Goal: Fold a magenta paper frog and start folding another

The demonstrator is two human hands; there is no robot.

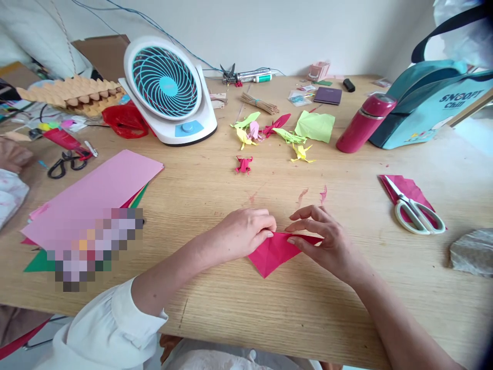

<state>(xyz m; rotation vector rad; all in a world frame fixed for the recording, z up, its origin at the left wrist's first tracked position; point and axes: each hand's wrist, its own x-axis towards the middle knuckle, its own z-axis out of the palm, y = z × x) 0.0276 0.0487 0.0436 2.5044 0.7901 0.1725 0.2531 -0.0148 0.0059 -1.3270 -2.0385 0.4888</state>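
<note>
A folded magenta sheet of paper (268,258) lies on the wooden table in front of me, with one corner pointing toward me. My left hand (250,231) is closed on the paper's upper left edge, thumb and fingers pinched together. On the right side, my right hand (327,241) grips the same paper between thumb and curled fingers near its right corner. Its index and middle fingers arch above the top edge. Beyond my hands sits a small magenta origami frog (244,165). Farther back are several folded figures, among them a yellow one (302,152).
White-handled scissors (415,213) rest on magenta paper at the right, near a magenta bottle (365,123) and a blue bag (427,105). Pink sheets (100,195) are stacked at the left, before a white fan (169,92). Another person's hand (13,154) shows at the left edge.
</note>
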